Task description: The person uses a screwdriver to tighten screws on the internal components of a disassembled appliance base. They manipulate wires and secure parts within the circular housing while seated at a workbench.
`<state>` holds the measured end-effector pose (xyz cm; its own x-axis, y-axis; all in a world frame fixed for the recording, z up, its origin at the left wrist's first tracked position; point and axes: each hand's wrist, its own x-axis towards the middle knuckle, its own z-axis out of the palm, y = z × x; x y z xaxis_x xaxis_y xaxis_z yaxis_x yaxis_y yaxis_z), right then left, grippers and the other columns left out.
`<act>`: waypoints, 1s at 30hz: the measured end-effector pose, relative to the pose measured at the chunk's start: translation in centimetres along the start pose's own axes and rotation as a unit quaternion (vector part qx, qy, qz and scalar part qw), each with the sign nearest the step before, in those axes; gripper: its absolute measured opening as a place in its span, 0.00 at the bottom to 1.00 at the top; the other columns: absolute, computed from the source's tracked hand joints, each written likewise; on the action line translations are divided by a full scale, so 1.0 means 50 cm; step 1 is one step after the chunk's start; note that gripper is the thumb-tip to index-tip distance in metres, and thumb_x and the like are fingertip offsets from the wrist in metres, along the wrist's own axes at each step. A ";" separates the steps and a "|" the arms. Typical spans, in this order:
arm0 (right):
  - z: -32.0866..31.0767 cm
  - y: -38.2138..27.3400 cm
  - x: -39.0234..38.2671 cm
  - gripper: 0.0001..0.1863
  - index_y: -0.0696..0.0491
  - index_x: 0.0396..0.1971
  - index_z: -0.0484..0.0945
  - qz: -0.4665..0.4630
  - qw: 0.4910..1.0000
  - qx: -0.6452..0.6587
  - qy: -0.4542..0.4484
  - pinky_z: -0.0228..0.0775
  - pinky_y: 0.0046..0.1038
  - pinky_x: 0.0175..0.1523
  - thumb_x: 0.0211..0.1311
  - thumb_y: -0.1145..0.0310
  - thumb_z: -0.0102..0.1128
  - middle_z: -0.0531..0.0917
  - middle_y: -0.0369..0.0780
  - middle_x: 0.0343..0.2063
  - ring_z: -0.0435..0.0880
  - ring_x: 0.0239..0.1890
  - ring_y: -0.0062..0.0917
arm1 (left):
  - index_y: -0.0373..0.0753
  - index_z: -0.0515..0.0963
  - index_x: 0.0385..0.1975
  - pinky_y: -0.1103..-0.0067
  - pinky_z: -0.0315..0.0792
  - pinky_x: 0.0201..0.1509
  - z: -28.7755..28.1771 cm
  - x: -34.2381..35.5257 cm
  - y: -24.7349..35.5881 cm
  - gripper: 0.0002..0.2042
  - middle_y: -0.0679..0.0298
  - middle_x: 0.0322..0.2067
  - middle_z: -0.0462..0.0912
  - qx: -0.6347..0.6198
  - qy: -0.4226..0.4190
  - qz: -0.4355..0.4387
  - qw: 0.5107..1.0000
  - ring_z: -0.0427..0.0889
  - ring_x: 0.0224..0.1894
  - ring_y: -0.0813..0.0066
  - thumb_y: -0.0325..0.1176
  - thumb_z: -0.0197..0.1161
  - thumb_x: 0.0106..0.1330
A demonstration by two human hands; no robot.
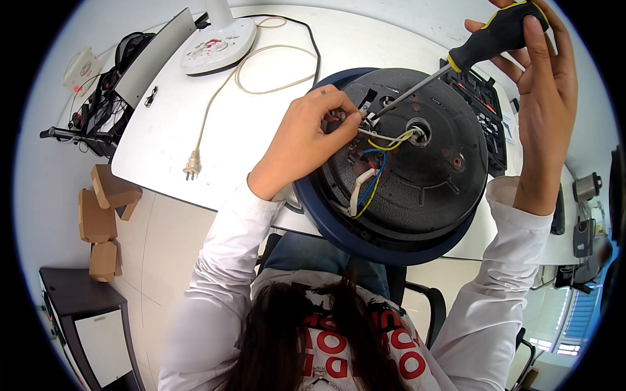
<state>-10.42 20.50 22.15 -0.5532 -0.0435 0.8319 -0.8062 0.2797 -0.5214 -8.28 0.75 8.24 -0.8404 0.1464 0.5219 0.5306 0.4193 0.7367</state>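
A round appliance (430, 195) lies upturned on the white table (261, 130), its black base ringed by a dark blue rim. Yellow, blue and white wires (375, 176) run across the base. My left hand (306, 140) pinches a small part and the wires near the top of the base. My right hand (538, 78) is raised and grips the black and yellow handle of a screwdriver (456, 62). Its shaft slants down to the left, with the tip at a terminal right beside my left fingertips.
A white fan base (218, 42) with a cream cord and plug (191, 169) sits at the table's far side. An open bit case (486, 107) lies behind the appliance. Cardboard boxes (104, 215) and a dark cabinet (85, 313) stand on the floor at left.
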 end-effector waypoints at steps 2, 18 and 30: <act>0.002 -0.002 0.000 0.20 0.54 0.56 0.63 0.004 1.000 0.001 0.004 0.86 0.29 0.30 0.70 0.60 0.49 0.78 0.46 0.39 0.87 0.32 0.33 | 0.33 0.79 0.31 0.84 0.60 0.30 0.000 0.000 0.001 0.06 0.66 0.28 0.79 -0.003 -0.001 -0.004 1.000 0.67 0.26 0.83 0.29 0.59 0.62; 0.002 0.008 -0.009 0.19 0.51 0.55 0.66 0.015 0.999 -0.001 0.052 0.85 0.27 0.31 0.70 0.58 0.50 0.78 0.43 0.37 0.87 0.32 0.31 | 0.34 0.78 0.28 0.76 0.67 0.32 0.004 0.001 0.002 0.07 0.60 0.23 0.75 -0.007 0.017 -0.003 1.000 0.74 0.26 0.69 0.32 0.62 0.60; 0.000 0.005 -0.010 0.19 0.51 0.55 0.66 0.018 0.999 -0.018 0.037 0.85 0.27 0.30 0.70 0.57 0.51 0.79 0.43 0.37 0.87 0.31 0.31 | 0.34 0.78 0.27 0.77 0.67 0.31 0.006 0.000 -0.001 0.07 0.60 0.23 0.75 -0.024 0.022 0.002 0.999 0.74 0.25 0.69 0.31 0.62 0.60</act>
<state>-10.36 20.60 21.61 -0.5631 0.0384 0.8255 -0.7774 0.3142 -0.5449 -8.34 1.00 8.09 -0.8335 0.1071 0.5421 0.5388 0.3751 0.7543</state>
